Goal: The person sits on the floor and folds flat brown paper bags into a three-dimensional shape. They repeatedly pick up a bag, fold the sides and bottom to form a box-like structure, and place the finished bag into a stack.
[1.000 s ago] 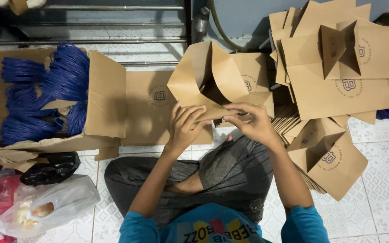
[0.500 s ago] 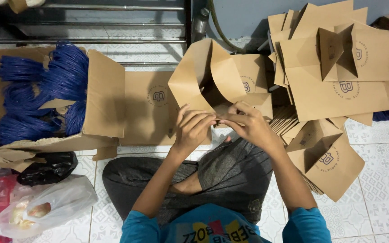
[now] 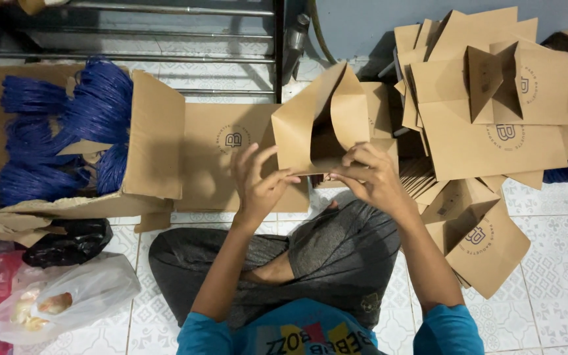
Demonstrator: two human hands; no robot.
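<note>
A person sits cross-legged on a tiled floor (image 3: pixel 547 276), working a half-folded brown paper bag (image 3: pixel 320 121) held above the lap. The left hand (image 3: pixel 258 181) has its fingers spread and only partly curled, fingertips pinching the bag's lower left edge. The right hand (image 3: pixel 369 177) is curled tighter, thumb and fingers gripping the bag's lower right edge. Both hands touch the bag. Behind the bag lies a flat brown sheet (image 3: pixel 221 154) with a round printed mark. Left of the bag stands an open cardboard box (image 3: pixel 156 135) filled with blue cord bundles (image 3: pixel 60 131). Right of the bag is a pile of folded paper bags (image 3: pixel 494 125). Far below-left of the bag lies a clear plastic bag (image 3: pixel 67 296), with a black one (image 3: pixel 67 240) just above it.
</note>
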